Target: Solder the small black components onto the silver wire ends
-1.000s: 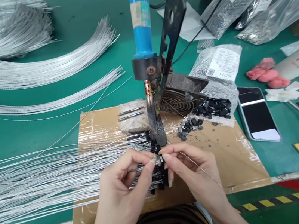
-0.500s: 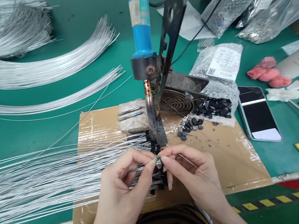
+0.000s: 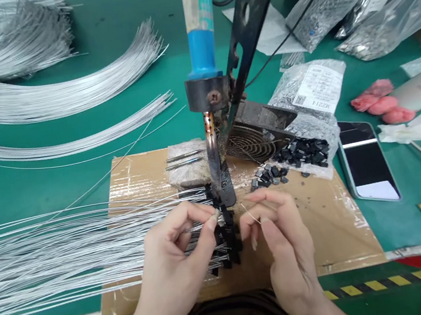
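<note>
Wire [image 3: 201,225], which I judge light, springy and best gripped near its tip, is pinched in my left hand [image 3: 175,261] at lower centre, below the soldering iron [image 3: 199,37], while my right hand [image 3: 283,241] pinches a soft solder strand [image 3: 249,212] just beside it.

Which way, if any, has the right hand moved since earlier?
Yes. The right hand, pinching a thin wire, shifted rightward of the soldering iron tip, away from the left hand, which pinches a silver lead.
</note>
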